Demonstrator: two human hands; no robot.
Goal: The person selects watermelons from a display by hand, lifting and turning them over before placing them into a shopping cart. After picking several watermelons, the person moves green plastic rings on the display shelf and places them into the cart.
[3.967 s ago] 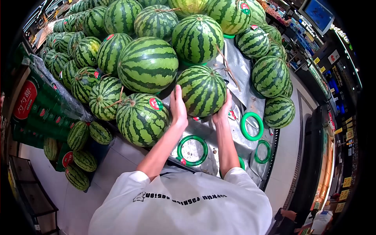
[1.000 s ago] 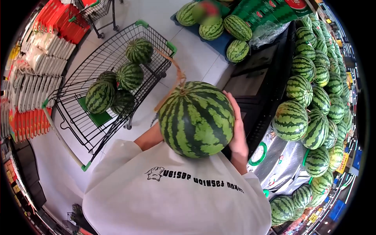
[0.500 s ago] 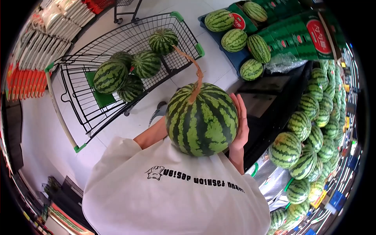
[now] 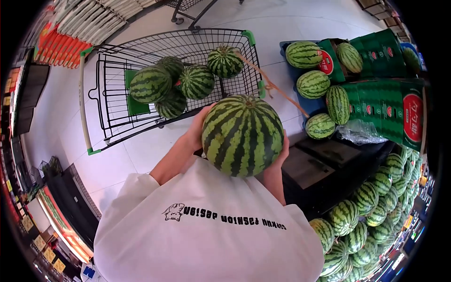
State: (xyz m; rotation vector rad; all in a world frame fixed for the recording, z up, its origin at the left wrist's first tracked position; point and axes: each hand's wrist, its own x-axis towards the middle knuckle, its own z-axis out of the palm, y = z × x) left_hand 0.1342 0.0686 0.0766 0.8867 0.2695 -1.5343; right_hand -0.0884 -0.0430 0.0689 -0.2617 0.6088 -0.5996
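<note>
A round striped watermelon [image 4: 242,136] is held between my two hands in front of my white shirt, its pale stem spot facing up. My left hand [image 4: 195,130] wraps its left side, with the fingertips partly hidden behind it. On the opposite side, my right hand [image 4: 283,149] presses against the rind, mostly covered by the fruit. Just beyond, a wire shopping cart [image 4: 155,40] with green corners carries several watermelons [image 4: 197,82]. A thin, knotted brown strand [image 4: 271,86] stretches in view from the cart's far melon toward the right.
On the right, a blue pallet [image 4: 289,47] bears loose watermelons [image 4: 313,84] and green printed cartons [image 4: 371,105]. A black display stand [image 4: 305,169] and a large watermelon pile [image 4: 366,197] flank my right side. Another cart [image 4: 192,19] stands beyond, near stacked packages [image 4: 89,23].
The view has shifted, and the cart now appears farther right. The held watermelon has tipped, showing its stem spot. My left hand has come up into view; the brown strand no longer overlaps the melon.
</note>
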